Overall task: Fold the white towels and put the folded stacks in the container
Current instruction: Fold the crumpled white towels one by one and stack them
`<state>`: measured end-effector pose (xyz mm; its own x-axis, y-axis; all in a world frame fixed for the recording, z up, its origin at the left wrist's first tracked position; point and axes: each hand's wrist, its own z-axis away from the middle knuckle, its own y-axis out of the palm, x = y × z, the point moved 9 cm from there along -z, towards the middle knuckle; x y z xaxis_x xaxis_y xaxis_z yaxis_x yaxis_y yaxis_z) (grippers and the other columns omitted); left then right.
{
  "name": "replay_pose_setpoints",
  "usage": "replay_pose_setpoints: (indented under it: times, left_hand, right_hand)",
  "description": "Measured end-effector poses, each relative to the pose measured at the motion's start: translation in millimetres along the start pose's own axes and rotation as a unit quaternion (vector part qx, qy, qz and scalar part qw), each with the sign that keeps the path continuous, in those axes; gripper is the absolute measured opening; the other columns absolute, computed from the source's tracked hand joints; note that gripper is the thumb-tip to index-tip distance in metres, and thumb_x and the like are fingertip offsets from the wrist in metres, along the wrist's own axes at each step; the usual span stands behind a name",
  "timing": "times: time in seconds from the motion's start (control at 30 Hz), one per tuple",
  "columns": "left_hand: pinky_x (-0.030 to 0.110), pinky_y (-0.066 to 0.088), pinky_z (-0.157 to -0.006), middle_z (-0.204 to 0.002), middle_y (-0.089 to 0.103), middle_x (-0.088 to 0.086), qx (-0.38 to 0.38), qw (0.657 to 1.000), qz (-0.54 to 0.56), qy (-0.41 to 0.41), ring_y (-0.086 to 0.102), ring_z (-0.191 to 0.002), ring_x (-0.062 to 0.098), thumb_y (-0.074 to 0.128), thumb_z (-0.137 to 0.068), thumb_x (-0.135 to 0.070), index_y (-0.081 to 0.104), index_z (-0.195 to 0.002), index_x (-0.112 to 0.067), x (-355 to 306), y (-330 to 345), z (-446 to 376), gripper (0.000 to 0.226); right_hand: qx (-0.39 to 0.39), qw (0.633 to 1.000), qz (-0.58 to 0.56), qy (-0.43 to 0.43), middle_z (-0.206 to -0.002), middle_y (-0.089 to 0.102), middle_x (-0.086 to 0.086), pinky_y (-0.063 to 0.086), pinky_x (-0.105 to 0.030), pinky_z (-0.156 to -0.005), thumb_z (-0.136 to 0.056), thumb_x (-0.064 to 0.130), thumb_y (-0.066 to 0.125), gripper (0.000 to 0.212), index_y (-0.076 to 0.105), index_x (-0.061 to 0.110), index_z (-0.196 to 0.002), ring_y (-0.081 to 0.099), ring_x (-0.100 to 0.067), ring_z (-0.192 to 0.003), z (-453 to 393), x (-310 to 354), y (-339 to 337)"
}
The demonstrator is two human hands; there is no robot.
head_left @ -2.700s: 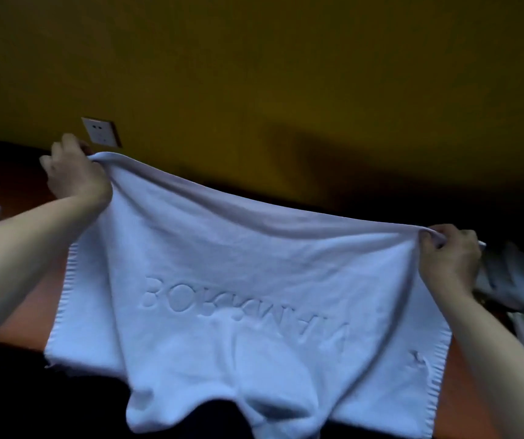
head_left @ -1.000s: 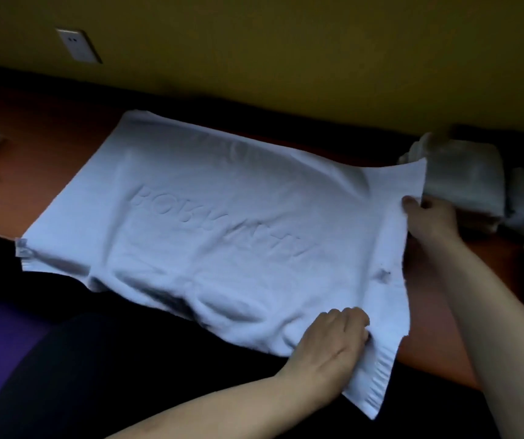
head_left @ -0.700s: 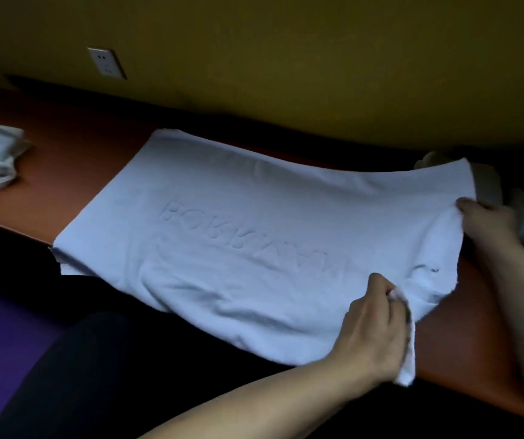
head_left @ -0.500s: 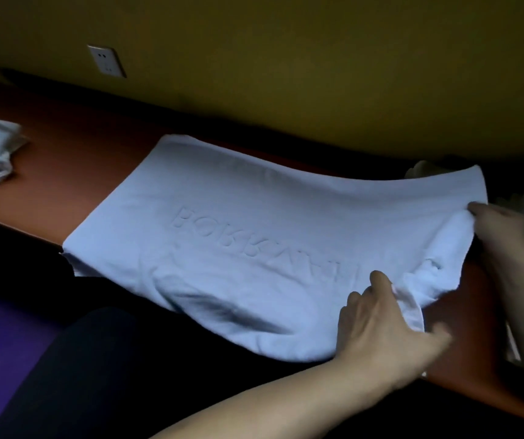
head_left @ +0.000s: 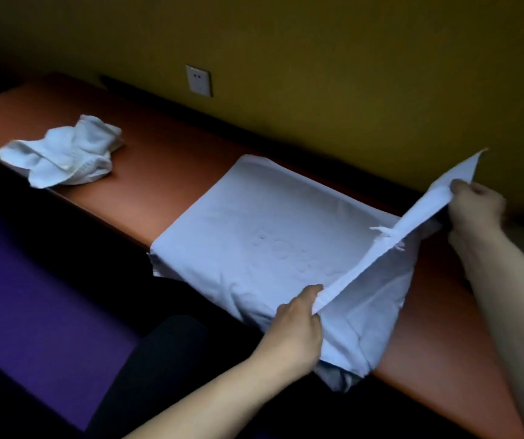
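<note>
A white towel with raised lettering lies spread on the reddish-brown table, its near part hanging over the front edge. Its right end is lifted off the table as a taut flap. My left hand pinches the near corner of that raised end. My right hand grips the far corner, held higher near the wall. No container shows in this view.
A crumpled white towel lies at the table's left end. A wall socket sits on the yellow wall behind. A dark lap and a purple surface are below the table's front edge.
Both hands have lifted the towel's right end off the table and carried it up and leftward. The view has swung right to left, so the crumpled towel shows fully.
</note>
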<state>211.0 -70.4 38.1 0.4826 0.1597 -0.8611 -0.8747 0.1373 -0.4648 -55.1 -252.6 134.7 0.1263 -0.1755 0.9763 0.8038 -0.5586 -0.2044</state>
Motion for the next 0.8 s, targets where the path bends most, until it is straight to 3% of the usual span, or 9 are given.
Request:
replay_pose_setpoints:
  times: [0.07, 0.2, 0.3, 0.37, 0.47, 0.6, 0.7, 0.8]
  left_hand:
    - [0.028, 0.043, -0.096, -0.12, 0.066, 0.0, -0.028, 0.999, 0.003, -0.017, 0.058, -0.115, 0.019, 0.039, -0.095, -0.011, 0.056, -0.129, -0.031, 21.0, -40.9, -5.3, 0.042]
    - [0.034, 0.049, -0.084, -0.092, 0.069, -0.008, -0.079, 0.995, 0.05, -0.032, 0.063, -0.091, 0.014, 0.044, -0.091, -0.029, 0.062, -0.102, -0.027, 63.5, -118.7, -14.9, 0.022]
    - [0.033, 0.046, -0.069, -0.074, 0.065, 0.0, -0.09, 0.991, 0.097, -0.004, 0.054, -0.07, 0.006, 0.055, -0.093, -0.037, 0.065, -0.087, -0.018, 88.9, -165.0, -19.8, 0.022]
    - [0.03, 0.036, -0.059, -0.062, 0.051, 0.001, -0.107, 0.987, 0.118, 0.001, 0.044, -0.062, 0.005, 0.062, -0.097, -0.031, 0.06, -0.077, -0.006, 108.1, -192.9, -19.8, 0.032]
    - [0.031, 0.024, -0.054, -0.059, 0.031, -0.003, -0.16, 0.979, 0.128, -0.017, 0.031, -0.055, 0.009, 0.063, -0.097, -0.036, 0.039, -0.062, -0.007, 148.7, -229.1, -21.5, 0.051]
    - [0.033, 0.036, -0.061, -0.066, 0.049, 0.0, -0.166, 0.978, 0.102, -0.076, 0.046, -0.061, 0.012, 0.054, -0.087, -0.068, 0.052, -0.075, 0.0, 210.1, -245.1, -27.8, 0.069]
    - [0.033, 0.039, -0.062, -0.066, 0.058, 0.009, -0.179, 0.973, 0.084, -0.115, 0.051, -0.062, 0.013, 0.049, -0.088, -0.067, 0.056, -0.074, -0.004, 240.5, -252.3, -28.0, 0.065]
    - [0.032, 0.042, -0.06, -0.068, 0.063, 0.014, -0.203, 0.965, 0.059, -0.157, 0.055, -0.061, 0.018, 0.049, -0.09, -0.059, 0.057, -0.07, -0.009, 269.2, -259.4, -31.0, 0.055]
  right_hand:
    - [0.024, 1.0, 0.007, -0.008, -0.096, 0.062, -0.005, 0.043, -0.026, -0.07, -0.097, 0.02, 0.054, 0.014, 0.066, 0.017, -0.105, 0.06, -0.018, -0.088, 11.4, 9.9, 48.0]
    - [0.073, 0.997, 0.021, -0.03, -0.096, 0.063, -0.005, 0.042, -0.017, -0.051, -0.102, 0.023, 0.048, 0.017, 0.063, 0.014, -0.104, 0.06, -0.018, -0.085, 34.0, 25.2, 139.5]
    - [0.105, 0.993, 0.027, -0.047, -0.082, 0.06, -0.002, 0.038, -0.011, -0.038, -0.104, 0.02, 0.045, 0.017, 0.061, 0.012, -0.102, 0.057, -0.014, -0.069, 49.0, 34.1, 205.5]
    - [0.125, 0.99, 0.044, -0.045, -0.08, 0.06, -0.004, 0.041, -0.016, -0.045, -0.103, 0.021, 0.045, 0.019, 0.059, 0.011, -0.097, 0.059, -0.017, -0.069, 55.9, 32.2, 245.4]
    - [0.143, 0.987, 0.059, -0.045, -0.083, 0.062, -0.011, 0.048, -0.032, -0.059, -0.101, 0.022, 0.047, 0.022, 0.059, 0.01, -0.087, 0.062, -0.025, -0.073, 65.1, 25.2, 293.8]
    - [0.171, 0.981, 0.077, -0.048, -0.091, 0.069, -0.01, 0.058, -0.046, -0.087, -0.1, 0.024, 0.047, 0.025, 0.06, 0.016, -0.08, 0.07, -0.028, -0.089, 77.9, 11.6, 341.8]
    - [0.199, 0.974, 0.095, -0.047, -0.087, 0.068, -0.008, 0.059, -0.046, -0.087, -0.102, 0.024, 0.047, 0.023, 0.063, 0.009, -0.096, 0.07, -0.026, -0.085, 91.6, 2.0, 367.3]
    - [0.27, 0.955, 0.118, -0.037, -0.082, 0.068, -0.005, 0.056, -0.027, -0.058, -0.105, 0.021, 0.045, 0.027, 0.058, 0.009, -0.124, 0.064, -0.017, -0.064, 119.4, -16.6, 373.2]
